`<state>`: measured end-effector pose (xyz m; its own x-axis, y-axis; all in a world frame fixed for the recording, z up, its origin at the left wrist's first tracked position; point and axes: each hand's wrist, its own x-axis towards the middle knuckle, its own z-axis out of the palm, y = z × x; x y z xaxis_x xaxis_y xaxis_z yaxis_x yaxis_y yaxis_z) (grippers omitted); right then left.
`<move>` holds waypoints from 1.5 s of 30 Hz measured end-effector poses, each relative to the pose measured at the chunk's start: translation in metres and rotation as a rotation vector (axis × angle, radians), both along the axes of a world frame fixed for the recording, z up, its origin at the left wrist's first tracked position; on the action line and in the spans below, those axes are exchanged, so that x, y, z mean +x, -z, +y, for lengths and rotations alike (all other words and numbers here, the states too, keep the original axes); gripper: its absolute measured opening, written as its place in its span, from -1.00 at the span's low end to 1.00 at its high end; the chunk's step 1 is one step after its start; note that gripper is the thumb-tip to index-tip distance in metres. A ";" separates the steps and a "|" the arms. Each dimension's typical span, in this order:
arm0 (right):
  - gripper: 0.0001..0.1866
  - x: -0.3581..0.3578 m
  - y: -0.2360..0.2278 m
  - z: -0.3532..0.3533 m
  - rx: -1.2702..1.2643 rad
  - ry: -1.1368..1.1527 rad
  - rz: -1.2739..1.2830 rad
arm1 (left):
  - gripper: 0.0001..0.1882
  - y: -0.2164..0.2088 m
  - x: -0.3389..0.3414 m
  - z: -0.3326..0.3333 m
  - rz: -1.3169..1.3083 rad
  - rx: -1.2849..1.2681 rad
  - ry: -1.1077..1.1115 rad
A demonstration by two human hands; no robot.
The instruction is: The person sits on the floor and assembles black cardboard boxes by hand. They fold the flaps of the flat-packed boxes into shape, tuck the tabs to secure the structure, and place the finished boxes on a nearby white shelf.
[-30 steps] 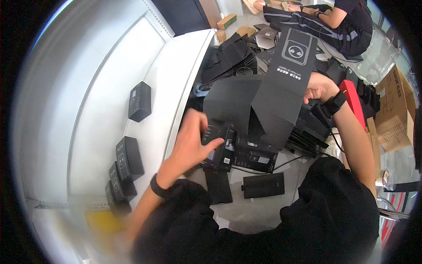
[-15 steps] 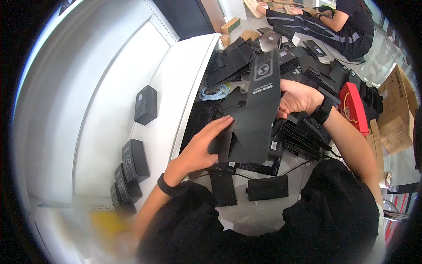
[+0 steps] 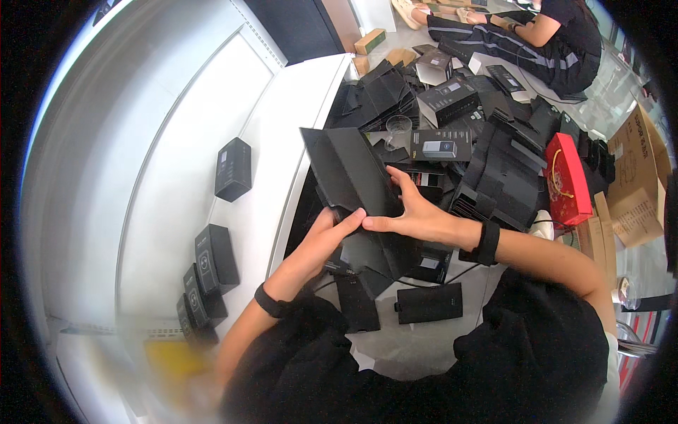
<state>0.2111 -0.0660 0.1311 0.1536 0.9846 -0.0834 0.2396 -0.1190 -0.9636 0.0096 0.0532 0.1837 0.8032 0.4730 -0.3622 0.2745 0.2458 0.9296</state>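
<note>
Left hand [image 3: 311, 247] and right hand [image 3: 424, 218] grip a black carton [image 3: 360, 166], thumbs close together, left fingers apparently beneath; dark boxes [image 3: 452, 99] crowd the floor [image 3: 424, 343] beside a white shelf [image 3: 286, 145].

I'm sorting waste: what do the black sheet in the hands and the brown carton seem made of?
Black sheet: probably thin cardboard, matte, judging by its straight creases and flaps. Brown carton: likely uncoated cardboard, dull tan with open flaps.

The left grip [image 3: 314, 249] has most fingers hidden behind the black cardboard [image 3: 353, 169]; the yellow patch [image 3: 169, 357] is blurred; the top edge cuts off the head of the seated person [image 3: 583, 39]
</note>
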 end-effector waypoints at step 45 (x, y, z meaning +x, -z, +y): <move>-0.19 0.027 0.001 -0.011 0.153 -0.102 0.259 | 0.23 0.000 -0.007 0.017 -0.090 0.053 -0.254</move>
